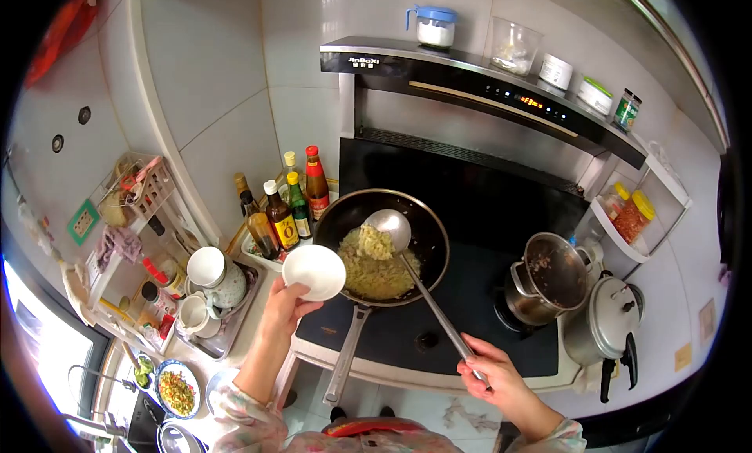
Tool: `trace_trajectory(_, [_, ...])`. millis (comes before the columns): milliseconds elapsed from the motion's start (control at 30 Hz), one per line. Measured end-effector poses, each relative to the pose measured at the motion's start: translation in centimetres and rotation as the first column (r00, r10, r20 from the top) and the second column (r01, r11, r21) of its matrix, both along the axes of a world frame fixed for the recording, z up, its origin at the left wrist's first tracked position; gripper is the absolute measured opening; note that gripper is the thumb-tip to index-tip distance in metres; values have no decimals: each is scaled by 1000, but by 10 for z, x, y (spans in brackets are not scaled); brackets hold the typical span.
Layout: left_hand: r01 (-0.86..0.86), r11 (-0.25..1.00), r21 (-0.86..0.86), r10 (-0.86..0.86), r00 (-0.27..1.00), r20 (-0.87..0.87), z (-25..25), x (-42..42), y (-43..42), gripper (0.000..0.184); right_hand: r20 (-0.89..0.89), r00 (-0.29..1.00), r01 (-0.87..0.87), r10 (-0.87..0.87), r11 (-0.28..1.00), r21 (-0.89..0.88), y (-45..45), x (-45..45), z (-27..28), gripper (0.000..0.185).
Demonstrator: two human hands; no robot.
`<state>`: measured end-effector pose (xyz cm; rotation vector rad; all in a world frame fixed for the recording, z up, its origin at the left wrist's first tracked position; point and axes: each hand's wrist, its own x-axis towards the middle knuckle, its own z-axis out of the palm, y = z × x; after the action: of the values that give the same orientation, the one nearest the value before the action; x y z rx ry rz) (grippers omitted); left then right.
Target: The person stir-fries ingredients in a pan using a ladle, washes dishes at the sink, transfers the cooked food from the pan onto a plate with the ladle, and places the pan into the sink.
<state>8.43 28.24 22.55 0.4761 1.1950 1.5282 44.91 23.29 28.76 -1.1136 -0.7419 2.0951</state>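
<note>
My left hand (286,306) grips the rim of a small white bowl (315,271) beside the wok's left edge. The long handle of a metal ladle (442,318) is held in my right hand (484,364). A clump of yellowish chopped food (376,243) lies at the ladle's head, over the dark wok (435,253). More of the same food, with oily liquid around it, covers the wok's bottom. The wok rests on the stove, its handle pointing toward me. How deep the bowl is filled, if at all, cannot be made out.
Several sauce bottles (282,214) stand behind and left of the wok. To the right are a steel pot (533,303) and a pressure cooker (599,316). A tray (227,343) with cups and a plate of chopped food (177,389) are at the left. The range hood (470,93) hangs above.
</note>
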Motion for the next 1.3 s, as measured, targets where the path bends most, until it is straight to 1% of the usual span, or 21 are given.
trace_trajectory(67, [5,1000,-24,-6,998,-60,-3,9,25,46,23,1000,15,-16,999,52,-5,5,9,55])
trace_trajectory(167, [-63,992,-106,51,993,-106,6,35,54,42,60,998,-4,-6,987,163,-13,13,16,55])
trace_trajectory(233, [31,994,-108,-38,997,-60,-14,39,84,38,77,997,-20,1,971,240,-22,18,12,55])
trace_trajectory(300, [116,990,-76,-116,993,3,-19,46,101,38,208,978,-62,-4,950,307,-30,19,5,62])
trace_trajectory(367, [188,982,-15,-187,979,84,-14,55,109,42,336,942,-175,19,880,441,-40,18,-8,63])
trace_trajectory(400, [230,973,30,-232,965,121,-11,56,109,39,414,910,-211,28,889,405,-43,22,-13,62])
trace_trajectory(433, [241,970,32,-243,960,141,-15,57,112,39,574,815,-346,-76,730,589,-42,21,-13,62])
trace_trajectory(467, [252,967,34,-254,954,160,-22,57,117,38,678,701,-502,-221,522,689,-40,19,-14,62])
trace_trajectory(500, [261,965,35,-263,948,179,-28,56,119,38,715,581,-659,-389,290,694,-40,18,-14,62])
trace_trajectory(533, [257,966,30,-258,948,186,-28,56,117,38,790,535,-645,-299,459,611,-45,20,-9,64])
trace_trajectory(633, [233,972,24,-234,953,192,-24,55,107,38,800,463,-660,-382,454,599,-47,26,-15,63])
trace_trajectory(667, [217,976,26,-218,958,185,-21,55,102,38,808,491,-587,-326,561,583,-48,27,-14,62])
trace_trajectory(733, [198,979,46,-202,966,161,-14,51,89,40,799,561,-431,-218,747,506,-52,29,-13,61])
trace_trajectory(833, [198,976,90,-208,971,120,-4,37,69,43,551,830,-209,-92,864,458,-49,41,-53,56])
trace_trajectory(900, [212,972,103,-223,967,122,-3,28,59,44,395,918,-144,-32,902,408,-28,43,-71,53])
trace_trajectory(967, [136,987,81,-147,978,145,3,25,44,46,411,910,-123,-52,913,389,-8,28,-59,56])
trace_trajectory(1033, [83,994,77,-93,985,143,9,12,33,46,575,818,-245,-36,881,404,-2,25,-57,60])
trace_trajectory(1067, [97,988,118,-113,984,139,11,4,25,48,651,758,-308,-31,863,400,-1,23,-56,62])
trace_trajectory(1167, [74,993,97,-90,980,179,-4,-22,9,55,747,637,-417,-190,730,541,6,12,-47,67])
trace_trajectory(1200, [56,994,89,-70,985,157,-6,-27,4,53,768,617,-391,-172,780,489,9,5,-38,66])
trace_trajectory(1300, [7,997,74,-17,990,139,-5,-33,-9,52,841,480,-493,-250,716,494,27,6,-56,65])
